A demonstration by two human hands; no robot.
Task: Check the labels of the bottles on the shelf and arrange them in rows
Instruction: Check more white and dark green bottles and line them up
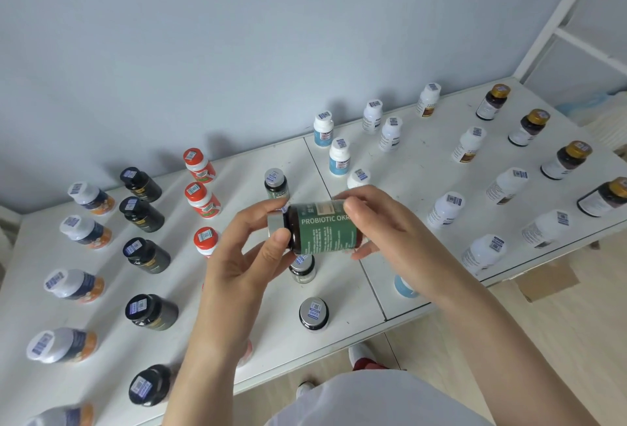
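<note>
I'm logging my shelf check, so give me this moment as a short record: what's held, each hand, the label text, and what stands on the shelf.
held: green bottle, on its side above the shelf
left hand: grips the cap end
right hand: grips the base end
label text: PROBIOTIC OKR, rest covered by right hand
on shelf: rows of black bottles, red-capped bottles, gold-capped bottles, among others

Green-labelled bottle, on its side above the shelf — silver cap leftward, other bottles upright in rows
</note>
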